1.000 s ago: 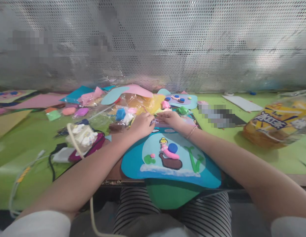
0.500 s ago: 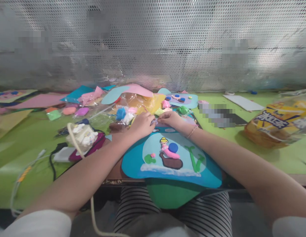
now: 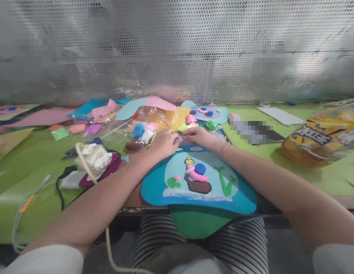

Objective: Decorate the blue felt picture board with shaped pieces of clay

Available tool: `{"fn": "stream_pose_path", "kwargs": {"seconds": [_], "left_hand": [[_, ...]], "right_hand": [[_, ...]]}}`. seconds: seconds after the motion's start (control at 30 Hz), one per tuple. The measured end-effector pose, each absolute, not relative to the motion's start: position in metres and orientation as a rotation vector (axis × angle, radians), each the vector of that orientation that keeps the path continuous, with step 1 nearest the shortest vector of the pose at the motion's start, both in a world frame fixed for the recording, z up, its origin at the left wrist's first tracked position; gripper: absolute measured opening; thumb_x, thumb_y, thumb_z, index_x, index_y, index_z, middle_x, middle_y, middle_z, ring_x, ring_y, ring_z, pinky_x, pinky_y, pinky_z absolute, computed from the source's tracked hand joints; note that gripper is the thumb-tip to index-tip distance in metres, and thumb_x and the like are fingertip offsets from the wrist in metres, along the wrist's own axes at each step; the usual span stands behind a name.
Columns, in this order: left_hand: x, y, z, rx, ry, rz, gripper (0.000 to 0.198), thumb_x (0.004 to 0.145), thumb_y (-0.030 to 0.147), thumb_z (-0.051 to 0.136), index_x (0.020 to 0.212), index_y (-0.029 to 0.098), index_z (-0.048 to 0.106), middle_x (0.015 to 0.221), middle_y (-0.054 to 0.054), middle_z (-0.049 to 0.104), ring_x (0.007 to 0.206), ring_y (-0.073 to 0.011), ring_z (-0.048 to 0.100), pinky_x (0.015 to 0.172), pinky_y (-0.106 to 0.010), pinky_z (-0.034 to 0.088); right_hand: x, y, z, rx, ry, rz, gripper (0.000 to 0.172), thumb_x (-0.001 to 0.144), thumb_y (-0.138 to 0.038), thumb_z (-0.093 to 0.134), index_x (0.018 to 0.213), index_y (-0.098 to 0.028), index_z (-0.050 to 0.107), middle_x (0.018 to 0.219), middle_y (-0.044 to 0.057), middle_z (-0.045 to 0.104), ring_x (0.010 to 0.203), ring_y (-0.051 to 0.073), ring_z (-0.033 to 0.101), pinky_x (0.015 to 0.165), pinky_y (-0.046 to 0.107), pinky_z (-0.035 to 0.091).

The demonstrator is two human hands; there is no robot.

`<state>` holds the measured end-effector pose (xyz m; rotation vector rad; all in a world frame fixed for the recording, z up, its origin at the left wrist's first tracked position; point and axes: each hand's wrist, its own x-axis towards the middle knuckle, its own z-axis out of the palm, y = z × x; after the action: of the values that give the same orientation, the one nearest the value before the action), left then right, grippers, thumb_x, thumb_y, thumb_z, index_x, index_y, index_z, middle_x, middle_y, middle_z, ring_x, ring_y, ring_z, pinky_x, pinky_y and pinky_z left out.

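Observation:
A blue foam craft board with a clay picture of a figure in a brown boat lies in front of me, hanging over the table's near edge. My left hand and my right hand meet at the board's far edge. Both have their fingers curled and pinched together on a small pale piece I cannot make out. A thin bracelet sits on my right wrist. Clay lumps in plastic wraps lie just beyond my hands.
Coloured foam sheets and clay pieces cover the green table at left. A white plush pouch and cables sit near my left forearm. A yellow snack bag is at right. A perforated metal screen closes the back.
Both hands stay pinched together at the board's far edge with only slight finger movement. The view has shifted a little.

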<state>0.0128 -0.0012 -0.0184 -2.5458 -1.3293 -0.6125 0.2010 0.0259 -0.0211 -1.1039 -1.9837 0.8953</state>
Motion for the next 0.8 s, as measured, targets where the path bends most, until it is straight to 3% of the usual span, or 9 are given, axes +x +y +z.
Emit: {"fn": "stream_pose_path", "kwargs": {"seconds": [0.3, 0.8], "left_hand": [[0.012, -0.001, -0.019, -2.548, -1.312, -0.634, 0.021, 0.082, 0.025, 0.048, 0.08, 0.017, 0.067, 0.082, -0.007, 0.062, 0.086, -0.0217, 0.058, 0.078, -0.035, 0.046], [0.013, -0.003, -0.019, -2.548, -1.314, -0.62, 0.022, 0.083, 0.026, 0.047, 0.081, 0.017, 0.067, 0.084, -0.007, 0.062, 0.086, -0.0215, 0.057, 0.079, -0.034, 0.045]], "right_hand": [[0.219, 0.028, -0.016, -0.942, -2.075, 1.236, 0.026, 0.065, -0.032, 0.072, 0.082, -0.012, 0.07, 0.082, 0.004, 0.069, 0.072, 0.012, 0.059, 0.071, 0.027, 0.048], [0.217, 0.025, -0.011, -0.958, -2.296, 1.255, 0.019, 0.066, -0.026, 0.067, 0.078, -0.012, 0.069, 0.074, 0.001, 0.067, 0.068, 0.011, 0.057, 0.07, 0.025, 0.044]]}}
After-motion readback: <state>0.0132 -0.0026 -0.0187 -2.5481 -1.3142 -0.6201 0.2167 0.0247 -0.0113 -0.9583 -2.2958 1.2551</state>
